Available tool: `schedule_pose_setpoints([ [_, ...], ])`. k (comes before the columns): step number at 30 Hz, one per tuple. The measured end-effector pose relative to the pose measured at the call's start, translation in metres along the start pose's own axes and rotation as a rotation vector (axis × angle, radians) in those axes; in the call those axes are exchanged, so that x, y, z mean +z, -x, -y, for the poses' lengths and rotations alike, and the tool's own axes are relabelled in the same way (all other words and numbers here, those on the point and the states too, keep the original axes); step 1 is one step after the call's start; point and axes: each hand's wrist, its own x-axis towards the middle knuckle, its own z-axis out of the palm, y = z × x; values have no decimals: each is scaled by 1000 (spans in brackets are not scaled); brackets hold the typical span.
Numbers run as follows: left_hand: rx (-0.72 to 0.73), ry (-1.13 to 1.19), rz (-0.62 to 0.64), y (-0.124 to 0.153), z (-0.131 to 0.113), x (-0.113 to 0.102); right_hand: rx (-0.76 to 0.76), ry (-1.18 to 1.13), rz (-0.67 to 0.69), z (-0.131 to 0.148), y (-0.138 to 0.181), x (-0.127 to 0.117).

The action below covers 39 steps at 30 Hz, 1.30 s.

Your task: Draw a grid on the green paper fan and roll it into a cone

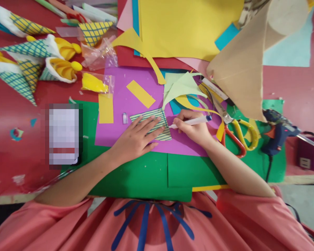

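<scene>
My left hand (138,137) lies flat with fingers spread on a pale green paper piece (165,134) that carries dark stripes. The fingers cover much of the paper's left and middle part. In my right hand (192,127) is a white marker pen (196,121) with a blue end, its tip at the right edge of the striped paper. Beneath both lies a purple sheet (115,134) on green sheets (136,177). Just right of my right hand rest scissors (235,129) with red and yellow handles.
Decorated paper cones (28,48) lie at the upper left. A pixelated rectangle (64,136) is left of my forearm. Yellow sheets (188,28) cover the back. A large brown cone (240,62) and a blue glue gun (277,136) are on the right, with pale green scraps (184,85) nearby.
</scene>
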Motion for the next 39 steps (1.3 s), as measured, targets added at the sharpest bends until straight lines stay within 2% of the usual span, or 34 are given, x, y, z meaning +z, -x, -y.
schedule_pose_setpoints([
  [5, -18, -13, -8, 0, -1, 0, 14, -58, -29, -2, 2, 0],
  [15, 44, 4, 6, 0, 0, -2, 11, -15, -20, -1, 1, 2],
  [23, 32, 38, 2, 0, 1, -1, -28, 26, 27, 0, -1, 1],
  [31, 32, 31, 7, -1, 0, -2, -22, 11, 5, -1, 0, 2],
  [37, 28, 46, 0, 0, 1, -1, -40, -2, 96, -1, -1, -1],
  [39, 35, 43, 3, 0, 0, -2, -29, -22, 87, -1, -1, -2],
])
